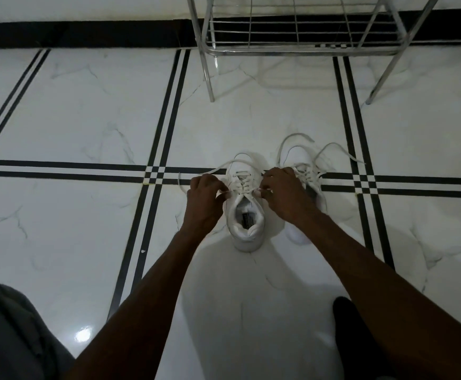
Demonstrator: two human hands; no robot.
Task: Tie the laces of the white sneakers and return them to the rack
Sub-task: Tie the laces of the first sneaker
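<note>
Both hands pinching laces: left hand (pixel 206 189), right hand (pixel 280 187) pulling ends apart over near sneaker (pixel 247 215), probably first knot. Other sneaker (pixel 303 165) lying loose beside. Rack (pixel 300 37) waiting empty, floor's far edge.

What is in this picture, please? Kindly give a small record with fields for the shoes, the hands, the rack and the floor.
left sneaker: on the floor, opening toward the camera, laces being pulled to both sides
right sneaker: beside it, partly behind the right hand, laces loose and spread on the floor
left hand: fingers pinch a lace on the left sneaker's left side
right hand: fingers pinch a lace on its right side
rack: metal wire, behind the shoes; the part in view holds nothing
floor: glossy white marble tiles with black stripes
</note>
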